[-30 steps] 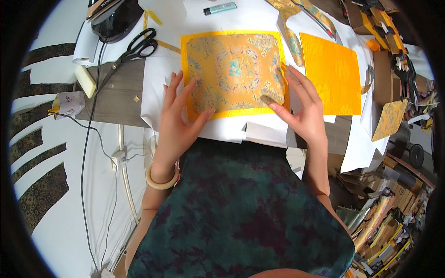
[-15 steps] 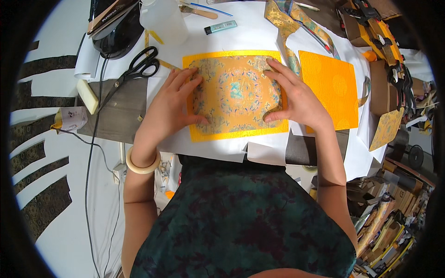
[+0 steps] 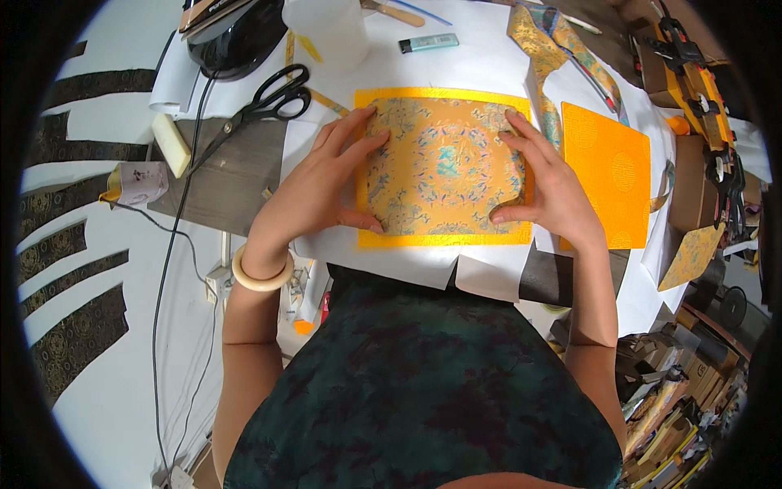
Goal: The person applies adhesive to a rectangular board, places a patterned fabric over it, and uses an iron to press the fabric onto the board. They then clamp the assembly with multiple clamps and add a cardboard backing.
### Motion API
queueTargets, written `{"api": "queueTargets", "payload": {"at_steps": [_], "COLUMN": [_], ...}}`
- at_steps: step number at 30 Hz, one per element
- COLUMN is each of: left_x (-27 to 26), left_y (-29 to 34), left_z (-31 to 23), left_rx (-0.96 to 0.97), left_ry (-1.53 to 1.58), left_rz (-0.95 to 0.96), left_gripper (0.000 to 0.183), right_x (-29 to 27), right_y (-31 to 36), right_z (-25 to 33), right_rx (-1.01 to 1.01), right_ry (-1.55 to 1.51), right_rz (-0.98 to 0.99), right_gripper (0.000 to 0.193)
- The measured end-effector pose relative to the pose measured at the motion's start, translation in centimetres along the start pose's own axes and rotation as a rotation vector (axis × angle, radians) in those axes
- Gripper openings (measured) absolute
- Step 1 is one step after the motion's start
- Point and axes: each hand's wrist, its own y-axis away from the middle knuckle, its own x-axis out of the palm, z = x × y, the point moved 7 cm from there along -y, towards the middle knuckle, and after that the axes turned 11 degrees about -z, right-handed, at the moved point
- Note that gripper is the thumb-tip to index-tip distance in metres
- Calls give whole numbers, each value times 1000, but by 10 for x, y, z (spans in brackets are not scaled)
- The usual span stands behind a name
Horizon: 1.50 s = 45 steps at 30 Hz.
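Note:
A gold brocade panel with blue and violet flower patterns lies over a slightly larger yellow sheet, whose border shows around it. My left hand rests at the panel's left side, fingers apart, fingertips near the upper corner and thumb near the lower one. Across from it, my right hand touches the right side in the same way, fingers spread and thumb at the lower corner. Neither hand wraps round anything. The undersides of the panel and sheet are hidden.
Black scissors lie to the left, beside a pale block. Farther back are a translucent container and a light-blue lighter-like item. An orange-yellow patterned board lies on the right, below a brocade strip.
The view has shifted, so the tabletop appears farther right. The brocade panel now sits straighter within the yellow sheet's border. Both hands keep their places at its sides.

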Motion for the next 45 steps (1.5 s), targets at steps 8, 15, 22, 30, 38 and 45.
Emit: {"api": "queueTargets", "payload": {"at_steps": [8, 15, 22, 30, 38, 45], "left_x": [8, 9, 13, 15, 16, 20], "left_y": [1, -1, -1, 1, 1, 2], "left_z": [8, 4, 2, 6, 6, 10], "left_rx": [-19, -65, -76, -35, 6, 5], "left_ry": [39, 25, -4, 22, -44, -36], "left_rz": [37, 49, 67, 21, 26, 46], "left_gripper": [117, 121, 123, 120, 119, 120], "right_x": [4, -5, -3, -1, -2, 0], "right_y": [12, 35, 39, 38, 39, 41], "right_z": [-6, -16, -17, -22, -22, -25], "right_rx": [23, 20, -53, -62, -57, -53], "right_ry": [-51, -70, -65, -119, -135, -128], "right_rz": [-26, -59, -106, -144, -152, -149], "right_gripper": [112, 109, 104, 98, 95, 93]}}
